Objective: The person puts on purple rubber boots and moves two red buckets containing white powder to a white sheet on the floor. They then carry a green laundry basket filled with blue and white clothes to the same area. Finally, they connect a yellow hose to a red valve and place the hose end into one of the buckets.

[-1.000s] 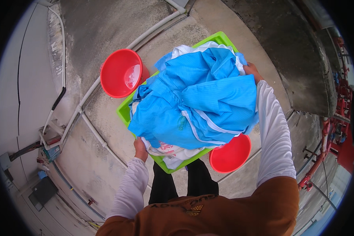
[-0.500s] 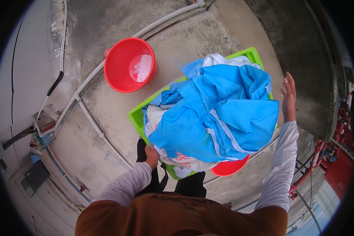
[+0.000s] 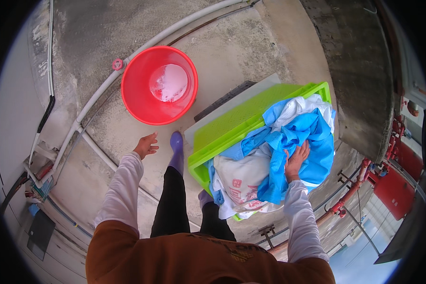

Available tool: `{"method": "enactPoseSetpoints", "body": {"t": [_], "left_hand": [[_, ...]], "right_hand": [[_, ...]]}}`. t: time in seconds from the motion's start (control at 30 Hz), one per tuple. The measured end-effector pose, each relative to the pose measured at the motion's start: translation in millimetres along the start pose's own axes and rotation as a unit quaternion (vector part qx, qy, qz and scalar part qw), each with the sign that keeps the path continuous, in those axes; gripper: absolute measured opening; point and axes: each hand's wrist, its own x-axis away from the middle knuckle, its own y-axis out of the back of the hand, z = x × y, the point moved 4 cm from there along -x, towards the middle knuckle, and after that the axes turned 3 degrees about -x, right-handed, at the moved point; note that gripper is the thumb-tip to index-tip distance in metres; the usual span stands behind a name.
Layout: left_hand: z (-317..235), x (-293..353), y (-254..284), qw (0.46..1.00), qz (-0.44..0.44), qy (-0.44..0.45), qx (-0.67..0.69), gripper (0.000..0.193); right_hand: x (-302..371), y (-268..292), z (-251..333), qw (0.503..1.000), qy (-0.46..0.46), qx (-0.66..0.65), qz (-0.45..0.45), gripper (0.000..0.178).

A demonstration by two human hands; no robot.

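On the concrete floor (image 3: 258, 49), right of centre in the head view, a bright green crate (image 3: 232, 147) sits heaped with cloth, its long perforated side toward a red bucket (image 3: 139, 94). The person's right hand (image 3: 297, 161) lies on the crumpled blue cloth (image 3: 319, 142) at the top of the heap, fingers stretched out and thumb apart; I cannot tell whether it grips a fold. Beside that lie a white cloth (image 3: 300, 106) and a whitish sack (image 3: 239, 177) with red print, all 3 inside the crate and bulging past its rim. The left hand (image 3: 146, 145) is empty, open with loosely bent fingers, held well apart from the crate and near the bucket. The bucket's bottom shows a pale, bright patch. Between the hands I see 2 purple boots (image 3: 176, 142) under black trousers (image 3: 170, 203). A whitish pipe (image 3: 93, 104) runs past the bucket's far left.
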Motion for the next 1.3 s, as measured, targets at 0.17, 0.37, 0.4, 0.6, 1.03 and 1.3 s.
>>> {"method": "enactPoseSetpoints", "body": {"t": [0.17,0.37,0.4,0.6,1.03,1.3], "left_hand": [[-27,-76,31,0.979,-0.079,-0.019,0.188,0.072],[-26,-127,5,0.909,-0.012,-0.131,0.396,0.040],[-39,-131,-3,0.906,0.008,-0.132,0.401,0.038],[-191,-155,-81,0.928,-0.014,-0.188,0.320,0.029],[-237,-114,-138,0.960,-0.031,-0.203,0.192,0.053],[-126,1,-102,0.988,-0.005,-0.136,-0.078,0.051]], "right_hand": [[12,-35,-28,0.996,-0.053,-0.040,0.064,0.053],[40,-58,-61,0.976,-0.050,-0.043,0.208,0.052],[44,-60,-64,0.973,-0.047,-0.039,0.223,0.052],[89,-82,-93,0.957,-0.058,-0.028,0.281,0.052],[-19,-23,-5,0.981,-0.095,-0.042,0.165,0.068],[-30,-9,0,0.978,-0.129,-0.117,0.115,0.060]]}}
